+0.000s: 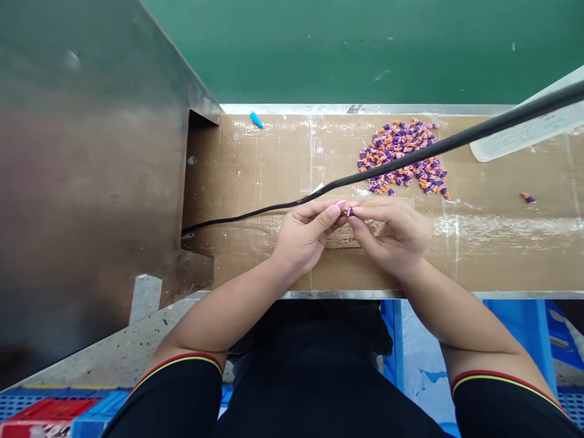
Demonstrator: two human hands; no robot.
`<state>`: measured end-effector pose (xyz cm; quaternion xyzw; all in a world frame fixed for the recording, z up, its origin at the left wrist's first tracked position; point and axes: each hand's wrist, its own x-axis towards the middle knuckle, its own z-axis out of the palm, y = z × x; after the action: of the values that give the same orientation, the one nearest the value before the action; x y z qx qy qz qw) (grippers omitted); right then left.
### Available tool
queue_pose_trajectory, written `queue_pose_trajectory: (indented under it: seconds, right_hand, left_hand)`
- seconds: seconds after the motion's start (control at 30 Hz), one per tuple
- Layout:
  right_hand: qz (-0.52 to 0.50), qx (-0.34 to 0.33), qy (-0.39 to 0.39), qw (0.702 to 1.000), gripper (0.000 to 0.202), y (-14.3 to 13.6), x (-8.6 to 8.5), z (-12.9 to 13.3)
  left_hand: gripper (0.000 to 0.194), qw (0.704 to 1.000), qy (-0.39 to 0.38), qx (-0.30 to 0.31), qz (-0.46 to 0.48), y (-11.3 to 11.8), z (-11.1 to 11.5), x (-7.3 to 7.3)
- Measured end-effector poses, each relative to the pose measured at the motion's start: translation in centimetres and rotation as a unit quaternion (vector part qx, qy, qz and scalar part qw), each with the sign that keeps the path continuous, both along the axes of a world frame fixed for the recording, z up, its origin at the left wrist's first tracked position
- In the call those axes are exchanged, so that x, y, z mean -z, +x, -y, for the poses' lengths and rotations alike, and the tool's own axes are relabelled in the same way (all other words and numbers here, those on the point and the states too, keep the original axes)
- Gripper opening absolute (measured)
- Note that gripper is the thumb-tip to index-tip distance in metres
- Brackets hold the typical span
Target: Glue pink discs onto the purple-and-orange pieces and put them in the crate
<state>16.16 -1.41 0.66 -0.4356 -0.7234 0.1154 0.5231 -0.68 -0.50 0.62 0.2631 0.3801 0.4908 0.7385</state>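
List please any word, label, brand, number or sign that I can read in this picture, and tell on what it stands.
None can be read for certain.
White sheet, far right: faint lines like print, too small and blurred to read.
Red box, lower left: pale marks at the picture's edge, unclear whether they are letters.
Pile: no lettering can be made out on its pieces.
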Motion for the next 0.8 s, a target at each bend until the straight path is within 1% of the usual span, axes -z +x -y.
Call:
queue_pose_trajectory:
  seconds: [0.13,0.23,0.33,0.47,0.8]
  right_hand:
    - [-0.007,0.012,0.019,1.0,0.017,-0.2,0.1,0.0]
    - [0.008,0.018,0.025,1.0,0.014,-0.1,0.3,-0.1]
    - [-0.004,0.011,0.053,0.999,0.02,-0.1,0.4,-0.2]
    - [-0.017,0.007,0.074,0.997,0.027,-0.3,0.5,-0.2]
    - [-0.014,0.011,0.067,0.998,0.026,-0.5,0.2,0.2]
  left_hand:
    - [0.032,1.0,0.007,0.008,0.008,0.0,0.2,0.1]
    - [0.029,1.0,0.017,0.013,0.015,0.0,0.2,0.2]
    - [0.024,0.999,0.046,0.016,0.02,0.0,0.4,0.4]
    - [0.019,0.995,0.101,-0.008,-0.008,0.2,0.7,0.7]
    - [0.012,0.972,0.216,-0.061,-0.074,0.5,1.4,1.9]
